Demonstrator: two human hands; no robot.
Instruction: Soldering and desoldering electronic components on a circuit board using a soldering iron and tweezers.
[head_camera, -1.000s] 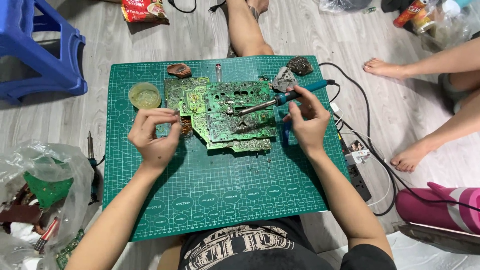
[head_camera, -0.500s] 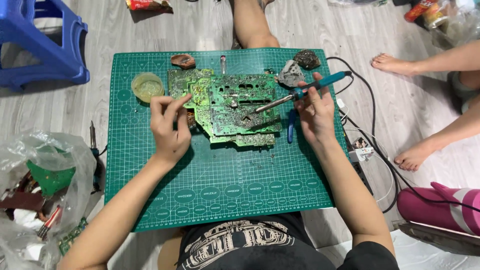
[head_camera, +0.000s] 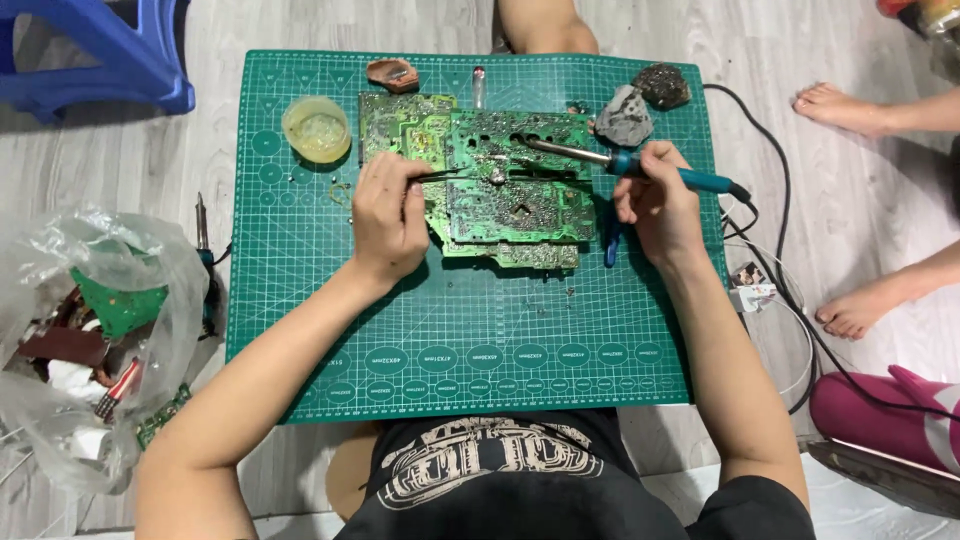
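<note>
Left hand: your left hand (head_camera: 388, 218), centre of the frame, pinches slim tweezers (head_camera: 440, 174); their tips point right onto the board.
Right hand: your right hand (head_camera: 655, 205), right of centre, is closed pen-style round the blue-handled soldering iron (head_camera: 640, 165); its metal tip slants up-left over the board.
Work piece: green circuit boards (head_camera: 500, 180), stacked solder side up, lie in the upper middle of the green cutting mat (head_camera: 470, 340).
Contact: tweezer tips and iron tip sit near each other at the board's middle; whether either touches a joint, you cannot tell.
Technique: rest both wrists on the mat, heat one joint only, lift with the tweezers once the solder looks wet; do not pry cold.
Cable: the iron's cord (head_camera: 770, 200) runs off the right edge; keep it slack.
Near: yellow round tub (head_camera: 316, 128) upper left of the mat; grey lumps (head_camera: 625, 115) upper right.
Off mat: plastic bag of scrap (head_camera: 90, 330) at left; another person's bare feet (head_camera: 850, 110) at right.
</note>
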